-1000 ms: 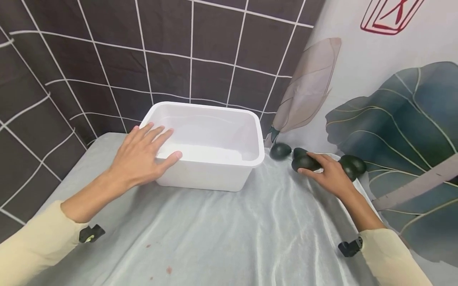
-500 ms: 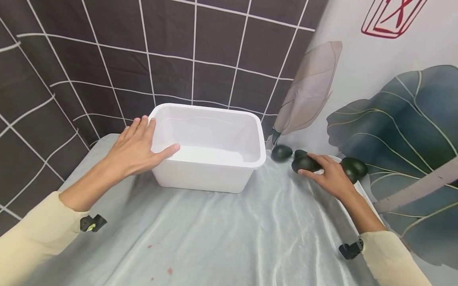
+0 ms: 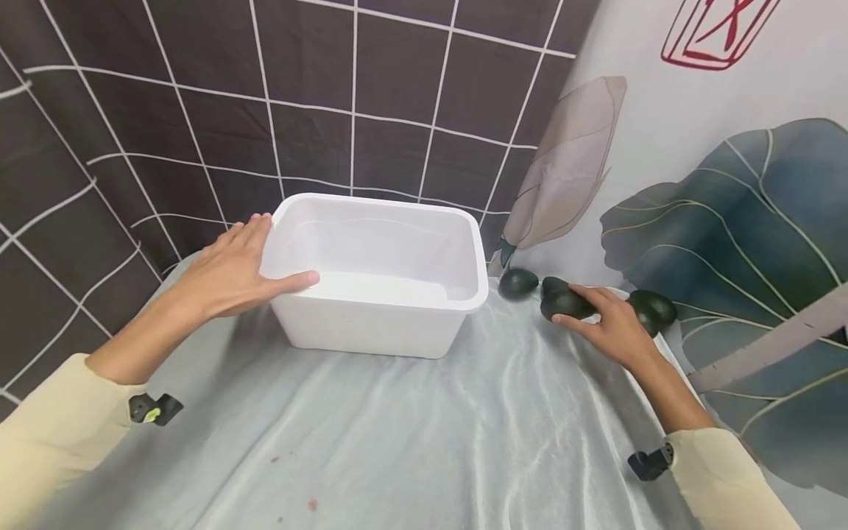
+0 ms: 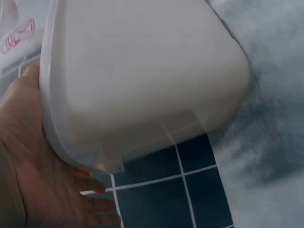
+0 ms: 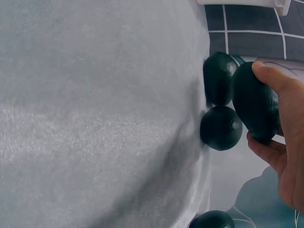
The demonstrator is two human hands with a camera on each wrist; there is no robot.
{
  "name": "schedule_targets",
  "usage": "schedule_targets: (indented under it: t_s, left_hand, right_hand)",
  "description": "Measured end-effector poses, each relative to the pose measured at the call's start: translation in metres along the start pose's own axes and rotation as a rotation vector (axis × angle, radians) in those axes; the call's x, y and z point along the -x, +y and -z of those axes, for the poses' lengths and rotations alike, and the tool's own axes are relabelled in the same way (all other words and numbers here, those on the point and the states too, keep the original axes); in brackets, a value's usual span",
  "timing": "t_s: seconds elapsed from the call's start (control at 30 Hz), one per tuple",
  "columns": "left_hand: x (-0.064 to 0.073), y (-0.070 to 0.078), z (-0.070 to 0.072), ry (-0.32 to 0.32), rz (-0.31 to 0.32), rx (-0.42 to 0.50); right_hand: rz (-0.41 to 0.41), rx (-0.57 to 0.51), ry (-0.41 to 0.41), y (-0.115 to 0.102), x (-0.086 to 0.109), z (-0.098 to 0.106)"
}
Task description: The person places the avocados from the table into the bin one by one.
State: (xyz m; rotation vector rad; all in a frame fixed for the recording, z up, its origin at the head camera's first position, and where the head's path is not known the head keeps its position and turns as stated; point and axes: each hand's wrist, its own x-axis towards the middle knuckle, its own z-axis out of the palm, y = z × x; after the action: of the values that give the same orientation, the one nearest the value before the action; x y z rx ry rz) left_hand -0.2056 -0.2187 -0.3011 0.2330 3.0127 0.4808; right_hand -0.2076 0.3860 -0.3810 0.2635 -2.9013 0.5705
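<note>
My left hand (image 3: 221,269) lies at the left end of a white plastic tub (image 3: 371,324), its thumb over the near rim and its straight fingers along the outside. The left wrist view shows the palm (image 4: 38,175) right against the tub's rim, with the thumb partly behind it. Off to the tub's right, my right hand (image 3: 617,324) pinches a dark green avocado (image 3: 564,302) between thumb and fingers. Close beside the held avocado (image 5: 254,102) sit an upper avocado (image 5: 219,78) and a lower avocado (image 5: 221,128) in the right wrist view.
A pale grey satin cloth (image 3: 371,434) covers the table. Another avocado (image 3: 652,311) lies right of my right hand, near the table's right edge. Behind the tub hangs a dark gridded curtain (image 3: 397,81); a leaf-patterned backdrop (image 3: 735,221) borders the right side.
My left hand has moved left, from over the tub's opening to the outside of its left end. My right hand stays on the avocado in about the same place.
</note>
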Motion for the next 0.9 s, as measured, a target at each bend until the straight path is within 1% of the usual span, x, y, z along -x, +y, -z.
schedule_targets:
  t_s: [0.1,0.2,0.3,0.43,0.6,0.67,0.77,0.9]
  left_hand:
    - [0.0,-0.006,0.001,-0.009,0.002,0.032]
    - [0.0,-0.01,0.0,0.01,-0.006,0.075]
    - [0.001,-0.012,-0.002,0.029,-0.009,0.164]
    - [0.002,-0.014,-0.006,0.016,0.016,0.299]
    - [-0.002,-0.013,-0.013,0.02,0.009,0.445]
    - [-0.003,-0.012,-0.015,0.024,0.005,0.481]
    - [-0.004,-0.011,-0.016,0.022,0.016,0.502]
    - [-0.004,-0.01,-0.018,0.002,0.036,0.582]
  right_hand:
    - [0.0,-0.002,-0.002,-0.001,-0.001,0.0]
    - [0.002,-0.004,-0.001,-0.003,-0.003,0.0]
    - [0.011,-0.011,0.003,-0.005,-0.005,0.001]
    - [0.032,-0.016,0.012,-0.006,-0.009,0.003]
    - [0.034,-0.021,0.023,-0.007,-0.013,0.008]
    - [0.035,-0.032,0.031,-0.008,-0.014,0.009]
    - [0.039,-0.059,0.046,-0.011,-0.016,0.011]
    - [0.027,-0.102,0.049,-0.014,-0.018,0.014]
